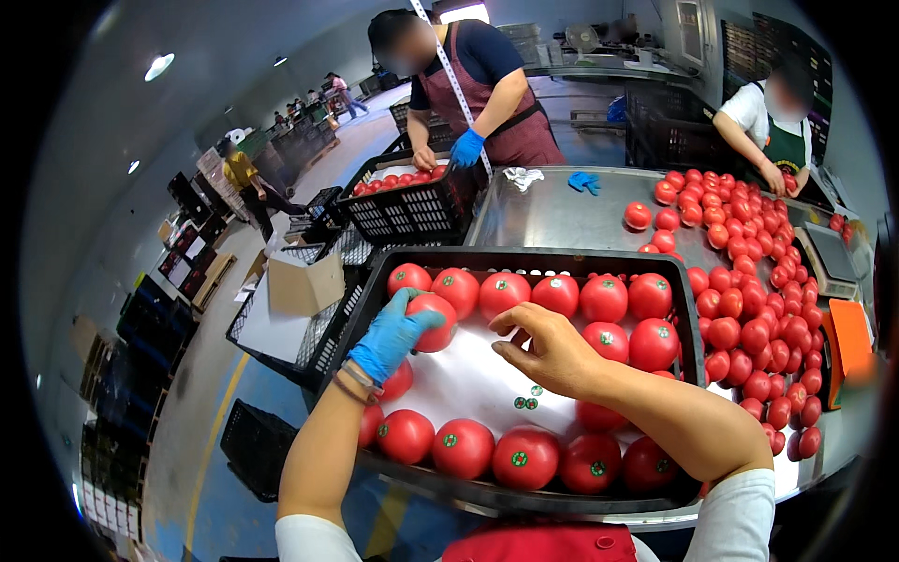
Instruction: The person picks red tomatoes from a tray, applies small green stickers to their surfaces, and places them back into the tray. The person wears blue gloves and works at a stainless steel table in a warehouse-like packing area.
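Near you, at six o'clock in the black crate (562, 255), a row of stickered tomatoes (523, 457) lines the wall. Just inside it, loose round stickers (531, 404) lie on the white liner (459, 379). Your gloved left hand (398, 332) is clamped on a tomato (434, 323) at ten o'clock; your bare right hand (548, 351) hovers over the middle, thumb and forefinger slightly apart. Whether a sticker clings to them, you cannot tell from here.

Cradle the fruit lightly, clear of its neighbours, to avoid bruising; any sticker would probably sit best pressed flat with one fingertip.

Beyond, the steel table (599, 220) carries a heap of loose tomatoes (749, 328) at two to three o'clock and a blue glove (584, 183) near one. A co-worker (496, 122) bends over another crate (403, 215) at eleven; blue floor (234, 478) with a yellow line spreads at eight.
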The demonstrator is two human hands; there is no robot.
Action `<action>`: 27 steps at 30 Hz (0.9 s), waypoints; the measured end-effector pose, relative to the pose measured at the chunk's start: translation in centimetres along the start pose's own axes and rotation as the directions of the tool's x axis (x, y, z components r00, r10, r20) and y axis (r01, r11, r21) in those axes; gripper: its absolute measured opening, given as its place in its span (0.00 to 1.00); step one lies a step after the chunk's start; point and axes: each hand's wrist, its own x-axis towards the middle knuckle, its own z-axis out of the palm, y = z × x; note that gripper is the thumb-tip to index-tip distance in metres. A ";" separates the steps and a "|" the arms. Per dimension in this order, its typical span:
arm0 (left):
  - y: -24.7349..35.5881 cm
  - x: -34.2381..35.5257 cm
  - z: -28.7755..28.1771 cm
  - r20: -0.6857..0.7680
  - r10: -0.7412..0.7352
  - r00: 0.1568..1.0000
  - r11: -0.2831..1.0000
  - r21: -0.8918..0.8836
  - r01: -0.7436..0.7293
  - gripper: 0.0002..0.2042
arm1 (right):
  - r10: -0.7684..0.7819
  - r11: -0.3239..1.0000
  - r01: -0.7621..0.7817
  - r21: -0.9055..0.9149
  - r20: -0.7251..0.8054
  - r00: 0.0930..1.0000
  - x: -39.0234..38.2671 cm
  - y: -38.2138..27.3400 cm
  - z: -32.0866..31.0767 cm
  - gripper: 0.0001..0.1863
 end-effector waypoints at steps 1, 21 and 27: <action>0.9 -0.4 0.2 0.100 -0.031 0.994 0.953 -0.298 0.060 0.25 | 0.031 0.999 -0.031 0.032 -0.015 0.999 -0.1 0.3 0.1 0.15; 3.3 -2.0 2.8 0.318 0.038 0.947 0.802 -0.575 0.161 0.23 | -0.006 0.973 0.051 0.226 -0.195 0.981 0.1 0.7 2.1 0.12; 3.1 -2.0 3.0 0.303 0.007 0.953 0.820 -0.547 0.167 0.22 | -0.045 0.987 0.075 0.143 -0.203 0.978 0.3 1.2 2.0 0.09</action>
